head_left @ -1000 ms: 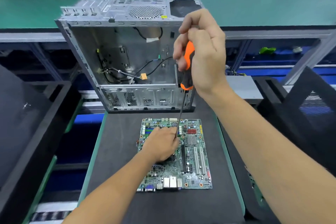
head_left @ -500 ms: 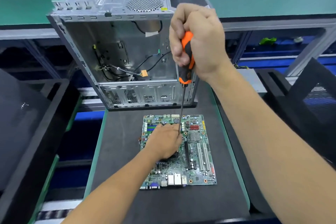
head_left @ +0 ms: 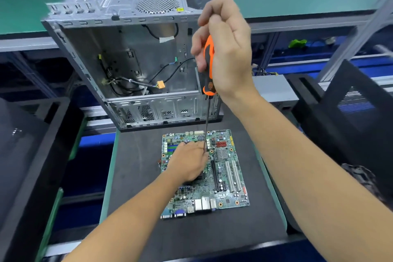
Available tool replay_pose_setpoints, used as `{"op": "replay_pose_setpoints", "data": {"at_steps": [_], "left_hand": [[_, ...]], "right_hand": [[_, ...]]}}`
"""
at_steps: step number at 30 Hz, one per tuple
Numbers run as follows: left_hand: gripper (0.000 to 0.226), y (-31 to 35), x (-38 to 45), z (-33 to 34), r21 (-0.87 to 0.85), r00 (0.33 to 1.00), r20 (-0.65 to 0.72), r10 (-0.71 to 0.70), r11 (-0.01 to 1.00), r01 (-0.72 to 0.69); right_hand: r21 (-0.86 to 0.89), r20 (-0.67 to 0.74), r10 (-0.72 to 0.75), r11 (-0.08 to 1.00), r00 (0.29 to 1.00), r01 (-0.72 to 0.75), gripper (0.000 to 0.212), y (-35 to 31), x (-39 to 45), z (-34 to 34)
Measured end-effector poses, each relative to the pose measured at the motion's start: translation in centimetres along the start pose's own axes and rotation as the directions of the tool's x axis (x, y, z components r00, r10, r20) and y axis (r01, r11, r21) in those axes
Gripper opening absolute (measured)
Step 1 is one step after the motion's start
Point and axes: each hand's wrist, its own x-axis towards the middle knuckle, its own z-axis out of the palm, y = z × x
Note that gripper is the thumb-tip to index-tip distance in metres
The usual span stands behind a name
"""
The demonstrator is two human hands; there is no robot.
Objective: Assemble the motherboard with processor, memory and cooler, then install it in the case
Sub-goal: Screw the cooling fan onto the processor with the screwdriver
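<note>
With our right hand (head_left: 225,49) clenched round the orange screwdriver (head_left: 209,70) at upper centre and our left hand (head_left: 189,160) curled over the motherboard (head_left: 225,178) at lower centre, fingers steadying the shaft, little had changed in 1 second, so fastening seemingly continued, case (head_left: 136,66) waiting behind.

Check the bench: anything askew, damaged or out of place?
Nothing stands out. The motherboard lies flat on the black mat, the open case sits behind it, and the screwdriver is held upright over the board.
</note>
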Motion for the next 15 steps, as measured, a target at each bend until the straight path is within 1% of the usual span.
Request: {"op": "replay_pose_setpoints", "data": {"at_steps": [3,5,6,8,9,11,12,13,14,15], "left_hand": [[0.028,-0.2,0.1,0.2,-0.004,1.000,0.017,-0.014,1.000,0.014],[0.028,-0.1,0.1,0.2,-0.002,1.000,0.017,-0.018,1.000,0.018],[0.028,-0.1,0.1,0.1,0.001,1.000,0.014,-0.015,1.000,0.015],[0.028,-0.1,0.1,0.0,0.011,1.000,0.018,-0.014,1.000,0.014],[0.028,-0.2,0.0,0.0,0.015,1.000,0.021,-0.015,1.000,0.015],[0.028,-0.3,-0.1,0.1,0.016,1.000,0.023,-0.018,1.000,0.018],[0.028,-0.3,-0.1,0.1,0.020,1.000,0.023,-0.016,1.000,0.015],[0.029,-0.3,-0.1,0.1,0.024,1.000,0.027,-0.014,1.000,0.014],[0.029,-0.3,0.0,0.1,0.023,0.999,0.036,-0.013,1.000,0.012],[0.028,-0.2,0.1,0.1,0.015,0.999,0.050,-0.011,1.000,0.010]], "right_hand": [[0.075,0.155,0.039,0.996,0.987,-0.051,0.023,0.2,1.0,-0.9],[0.145,0.296,0.086,0.980,0.951,-0.134,0.018,0.2,1.7,-1.1],[0.175,0.364,0.097,0.970,0.926,-0.171,0.017,0.2,2.2,-1.2],[0.232,0.474,0.118,0.939,0.873,-0.252,0.028,0.1,3.2,-0.9],[0.239,0.527,0.133,0.925,0.839,-0.297,0.032,0.0,3.7,-0.8],[0.205,0.627,0.170,0.906,0.760,-0.371,0.031,-0.2,4.2,-0.6],[0.192,0.654,0.182,0.899,0.734,-0.394,0.030,-0.1,4.2,-0.6],[0.202,0.659,0.192,0.887,0.728,-0.416,0.030,0.1,4.1,-0.6],[0.232,0.639,0.196,0.873,0.744,-0.429,0.029,0.4,3.9,-0.6],[0.263,0.593,0.200,0.867,0.780,-0.422,0.027,0.6,3.7,-0.7]]}}
